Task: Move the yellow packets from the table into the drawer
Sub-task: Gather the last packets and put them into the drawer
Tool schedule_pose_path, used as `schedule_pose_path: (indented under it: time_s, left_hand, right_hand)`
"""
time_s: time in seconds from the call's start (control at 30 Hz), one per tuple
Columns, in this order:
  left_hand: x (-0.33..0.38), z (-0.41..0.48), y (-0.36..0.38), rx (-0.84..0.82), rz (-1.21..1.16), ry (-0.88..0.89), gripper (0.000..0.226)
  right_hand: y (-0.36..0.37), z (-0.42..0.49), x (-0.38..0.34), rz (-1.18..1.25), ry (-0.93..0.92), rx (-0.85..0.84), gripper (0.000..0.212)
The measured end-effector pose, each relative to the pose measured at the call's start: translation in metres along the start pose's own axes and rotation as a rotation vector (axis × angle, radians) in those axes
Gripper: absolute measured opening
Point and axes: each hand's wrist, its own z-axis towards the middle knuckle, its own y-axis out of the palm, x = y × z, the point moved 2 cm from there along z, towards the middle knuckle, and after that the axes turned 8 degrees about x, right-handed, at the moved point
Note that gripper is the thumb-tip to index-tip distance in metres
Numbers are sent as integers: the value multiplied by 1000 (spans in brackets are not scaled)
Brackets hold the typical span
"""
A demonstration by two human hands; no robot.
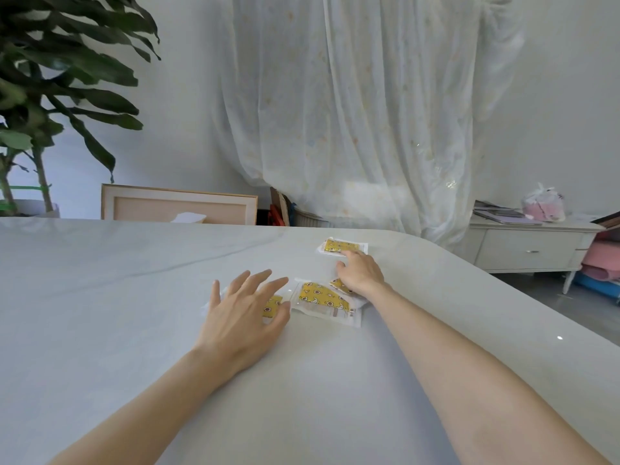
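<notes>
- My left hand (243,317) lies with its fingers (258,280) spread wide and flat over the nearest yellow packet (272,305), gripping nothing; pressing down like this could slide the packet over the smooth tabletop (117,280) rather than lift it.
- My right hand (360,273) reaches to the far yellow packet (342,246), fingertips touching its near edge; the fingers curl away from the camera, so I cannot tell whether they have pinched anything; a push here could nudge that packet toward the far edge of the tabletop.
- Two more packets lie between my hands: the middle packet (323,298), and a small packet (340,285) half hidden under my right wrist; my wrist rests over that one, so drawing the arm back may drag it along or flip it.
- The clear wrappers look slippery and thin; I judge that picking at a flat edge may fail, and that scooping several at once may let one slip out.
- All four packets are on the tabletop, none in a drawer; the only drawer (530,251) I see is in a pale cabinet (570,226) well apart to my right, and it looks closed; with both hands full I would have nothing free to pull it open.
- Carrying a loose handful that far could drop one onto the floor.
</notes>
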Motion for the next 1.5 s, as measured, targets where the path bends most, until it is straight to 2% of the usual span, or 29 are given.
schedule_pose_path:
  time_s: [0.07, 0.17, 0.23, 0.4, 0.5, 0.87, 1.07, 1.23, 1.5]
  left_hand:
    - [-2, 7, 4, -16, -7, 25, 52]
    - [-6, 21, 8, 14, -60, 66, 70]
    - [-10, 32, 15, -8, -102, 76, 74]
    - [-18, 37, 31, -284, 10, 108, 51]
    - [-19, 37, 32, -348, 93, 115, 47]
    - [-14, 4, 6, -320, 38, -10, 41]
    - [-24, -38, -25, -264, 15, -79, 39]
    - [-33, -72, -52, -251, 59, -85, 37]
    - [-54, -129, -93, -294, 115, -125, 38]
  right_hand:
    - [11, 12, 4, -26, 15, -66, 53]
    - [22, 31, 8, -5, 52, -124, 63]
    - [27, 44, 9, -18, 99, -166, 70]
    - [32, 46, 7, -127, 112, -225, 72]
    - [28, 34, 1, -133, 79, -242, 69]
    - [10, -44, -21, -75, -67, -254, 57]
    - [-1, -107, -54, -25, -109, -141, 50]
    - [-12, -155, -80, -24, -221, -33, 44]
    - [-19, -214, -122, -15, -231, -121, 38]
